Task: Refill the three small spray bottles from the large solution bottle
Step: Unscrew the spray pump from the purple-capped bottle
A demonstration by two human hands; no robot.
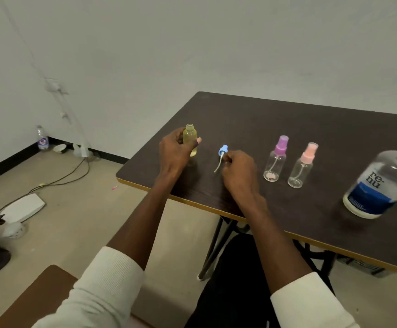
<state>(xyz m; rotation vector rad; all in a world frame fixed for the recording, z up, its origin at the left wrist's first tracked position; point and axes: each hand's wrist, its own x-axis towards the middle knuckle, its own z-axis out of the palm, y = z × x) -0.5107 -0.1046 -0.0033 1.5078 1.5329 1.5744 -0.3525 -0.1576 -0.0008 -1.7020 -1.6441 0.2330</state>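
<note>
Now your left hand (176,150) grips the uncapped yellow-tinted small plastic bottle (190,142) upright near the dark table's left edge (145,185). Your right hand (237,171) pinches the blue spray head (223,151), its tube slanting toward you. Purple-capped (275,159) and pink-capped (302,165) clear bottles stand rightward; the large open solution bottle (379,183) lies far right, nearer your right hand, with bare tabletop between.

Materials and finish

Table (287,129): dark wood-grain top, matt, pale edge band. Small spray bottles (274,165) (299,170): clear glossy plastic; caps matt pastel plastic. Yellow-tinted bottle (190,138): translucent plastic. Large solution bottle (379,185): clear plastic, glossy blue label. Sleeves (107,280): white ribbed knit.
</note>
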